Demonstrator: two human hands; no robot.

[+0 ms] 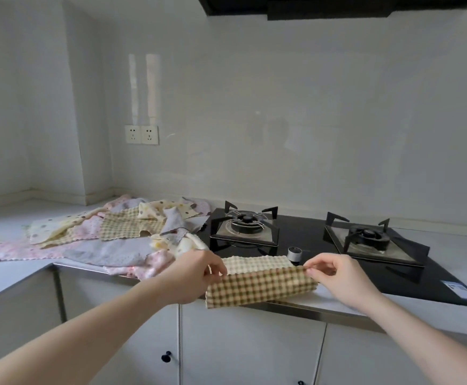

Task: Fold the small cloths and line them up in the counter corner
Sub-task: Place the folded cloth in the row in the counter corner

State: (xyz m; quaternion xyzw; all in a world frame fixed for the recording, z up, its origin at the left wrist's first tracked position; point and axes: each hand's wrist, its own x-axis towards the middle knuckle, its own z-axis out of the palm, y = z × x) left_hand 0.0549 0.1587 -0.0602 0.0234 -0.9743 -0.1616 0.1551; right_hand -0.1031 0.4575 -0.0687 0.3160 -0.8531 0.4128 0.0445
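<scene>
two hands [192, 276] [338, 276] pinch the checked cloth [260, 284]; hob label [461, 290] unreadable.

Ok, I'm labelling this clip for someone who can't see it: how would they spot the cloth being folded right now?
Find the black gas hob set in the white counter. At its front edge, both hands, left hand and right hand, pinch a brown-and-cream checked cloth doubled over. It is the only cloth held up; the others lie in a loose pile left of the hob.

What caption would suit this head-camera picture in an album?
Both hands, left and right, pinch a checked cloth mid-fold beside the stove.
</scene>
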